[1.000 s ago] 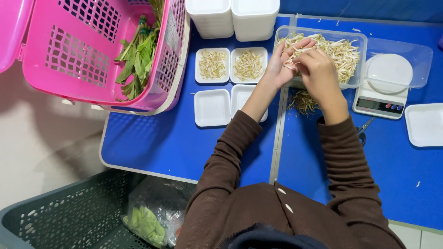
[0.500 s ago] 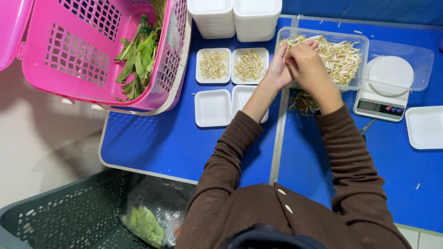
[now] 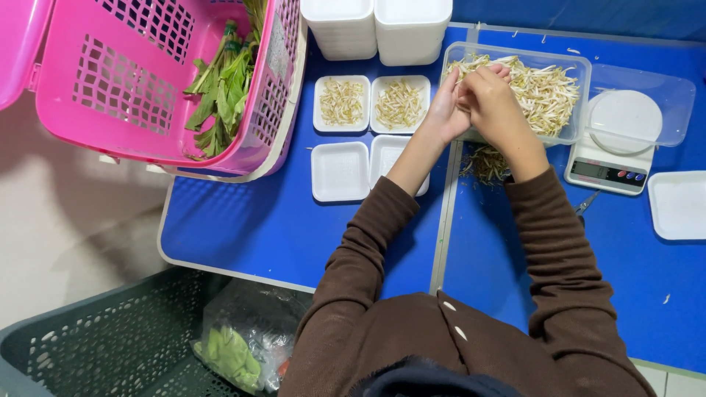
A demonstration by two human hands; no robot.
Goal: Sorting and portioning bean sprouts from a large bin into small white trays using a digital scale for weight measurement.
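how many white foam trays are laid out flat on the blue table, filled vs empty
Square white foam trays filled with bean sprouts: 2
Empty square white foam trays: 3
Total: 5, leaving out the stacked trays at the top edge.

Both arms reach forward, the left hand [image 3: 446,112] and right hand [image 3: 494,103] pressed together, fingers curled.

The counter [image 3: 257,228] is bright blue. The basket [image 3: 110,95] is hot pink with a grid of square holes, and the leaves [image 3: 220,88] inside are green. The bean sprouts [image 3: 548,92] are pale cream in a clear tub [image 3: 581,66]. The small trays [image 3: 340,171] are white, as is the scale [image 3: 614,147]. The sleeves [image 3: 544,242] are dark brown. The crate [image 3: 95,345] is dark grey-green with rows of small holes.
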